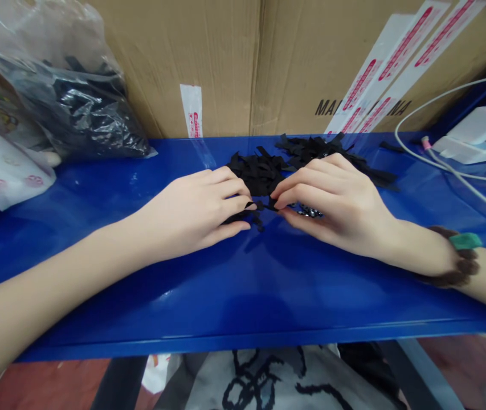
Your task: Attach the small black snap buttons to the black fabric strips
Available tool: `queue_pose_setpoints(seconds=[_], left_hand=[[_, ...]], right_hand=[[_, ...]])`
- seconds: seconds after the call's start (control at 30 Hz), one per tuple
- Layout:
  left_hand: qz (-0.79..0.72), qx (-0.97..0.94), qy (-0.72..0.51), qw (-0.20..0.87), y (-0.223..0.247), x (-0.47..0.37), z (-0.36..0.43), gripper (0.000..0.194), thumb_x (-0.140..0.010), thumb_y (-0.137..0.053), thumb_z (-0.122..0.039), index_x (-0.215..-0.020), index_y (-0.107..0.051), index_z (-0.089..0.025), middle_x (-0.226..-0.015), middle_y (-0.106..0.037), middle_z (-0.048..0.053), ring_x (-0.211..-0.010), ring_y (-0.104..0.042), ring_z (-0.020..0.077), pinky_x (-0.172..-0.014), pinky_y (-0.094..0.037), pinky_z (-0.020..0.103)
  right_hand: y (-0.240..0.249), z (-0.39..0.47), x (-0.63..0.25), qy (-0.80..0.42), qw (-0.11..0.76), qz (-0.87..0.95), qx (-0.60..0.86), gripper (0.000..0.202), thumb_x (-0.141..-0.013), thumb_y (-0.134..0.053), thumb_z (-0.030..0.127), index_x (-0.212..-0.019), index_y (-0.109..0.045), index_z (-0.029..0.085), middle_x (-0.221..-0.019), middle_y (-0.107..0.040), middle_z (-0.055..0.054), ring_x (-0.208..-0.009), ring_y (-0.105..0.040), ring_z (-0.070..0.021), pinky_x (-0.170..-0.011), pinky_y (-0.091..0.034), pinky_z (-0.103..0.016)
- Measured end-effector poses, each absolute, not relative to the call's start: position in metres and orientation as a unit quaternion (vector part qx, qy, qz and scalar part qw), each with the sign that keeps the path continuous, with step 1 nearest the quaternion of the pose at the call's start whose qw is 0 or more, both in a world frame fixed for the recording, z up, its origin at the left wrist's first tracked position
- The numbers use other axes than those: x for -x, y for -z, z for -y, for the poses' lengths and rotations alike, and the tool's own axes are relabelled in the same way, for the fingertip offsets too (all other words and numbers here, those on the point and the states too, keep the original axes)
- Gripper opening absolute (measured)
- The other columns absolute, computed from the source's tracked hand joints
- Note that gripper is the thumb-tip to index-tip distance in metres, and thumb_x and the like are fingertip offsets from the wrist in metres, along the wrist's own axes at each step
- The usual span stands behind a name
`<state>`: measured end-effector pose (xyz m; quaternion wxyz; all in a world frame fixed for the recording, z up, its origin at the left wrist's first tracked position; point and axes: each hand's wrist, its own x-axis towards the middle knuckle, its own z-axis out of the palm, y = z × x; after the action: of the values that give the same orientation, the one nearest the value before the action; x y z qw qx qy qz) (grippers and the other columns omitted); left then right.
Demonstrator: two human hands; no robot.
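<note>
My left hand [208, 208] is curled low over the blue surface, with black fabric strips [258, 218] between its thumb and fingers. A dark bit lies against its index fingertip. Opposite it, my right hand [337, 202] pinches a small black strip [272, 203] between thumb and fingertips. Small shiny dark pieces [310, 211] show partly beneath the right palm. Just behind the fingers sits a heap of short black strips [260, 171]. A second heap of black strips [311, 149] lies farther right, partly covered by my right hand.
A large cardboard box [225, 57] stands along the back of the blue table [208, 307]. At left are a clear plastic bag [93, 108] of black material and a white printed bag [7, 165]. A white device [477, 136] and cable [405, 122] are at right.
</note>
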<state>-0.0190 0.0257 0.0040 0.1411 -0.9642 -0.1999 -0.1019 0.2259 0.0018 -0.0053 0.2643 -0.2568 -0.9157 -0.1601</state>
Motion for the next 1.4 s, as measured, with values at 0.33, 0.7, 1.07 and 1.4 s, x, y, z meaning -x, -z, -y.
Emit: queue_pose_setpoints(seconds=[0.33,0.7,1.07,1.4], left_hand=[[0.226,0.965,0.084,0.103,0.002,0.014,-0.028,0.034,-0.1,-0.035,-0.029,-0.1,-0.067,-0.017,-0.096,-0.066,0.006,-0.089,-0.059,0.0182,-0.081,-0.047,0.03],[0.23,0.957,0.17,0.048,0.007,0.018,-0.03,0.021,-0.097,-0.042,-0.019,-0.106,-0.062,-0.017,-0.104,-0.064,0.004,-0.094,-0.061,0.0147,-0.081,-0.047,0.025],[0.279,0.944,0.152,0.09,0.007,0.014,-0.028,0.025,-0.098,-0.037,-0.02,-0.107,-0.06,-0.016,-0.1,-0.058,0.006,-0.079,-0.057,0.014,-0.069,-0.048,0.025],[0.292,0.926,0.233,0.055,0.004,0.012,-0.024,0.019,-0.097,-0.04,-0.017,-0.105,-0.057,-0.017,-0.094,-0.063,0.002,-0.079,-0.059,0.0127,-0.071,-0.045,0.023]], right_hand=[[0.003,0.002,-0.223,0.194,0.242,0.934,0.178,0.013,-0.096,-0.047,0.02,-0.096,-0.059,0.017,-0.09,-0.071,-0.003,-0.083,-0.061,-0.0149,-0.075,-0.042,-0.036],[0.003,0.001,-0.227,0.209,0.228,0.935,0.176,0.019,-0.099,-0.043,0.021,-0.098,-0.062,0.017,-0.093,-0.072,-0.003,-0.083,-0.06,-0.0141,-0.077,-0.043,-0.034],[0.006,-0.003,-0.227,0.211,0.206,0.94,0.173,0.024,-0.1,-0.039,0.023,-0.099,-0.062,0.017,-0.092,-0.071,-0.003,-0.085,-0.061,-0.0134,-0.078,-0.042,-0.033],[0.006,-0.002,-0.225,0.219,0.195,0.942,0.163,0.028,-0.101,-0.037,0.023,-0.099,-0.064,0.017,-0.089,-0.07,-0.003,-0.083,-0.06,-0.0138,-0.076,-0.042,-0.033]])
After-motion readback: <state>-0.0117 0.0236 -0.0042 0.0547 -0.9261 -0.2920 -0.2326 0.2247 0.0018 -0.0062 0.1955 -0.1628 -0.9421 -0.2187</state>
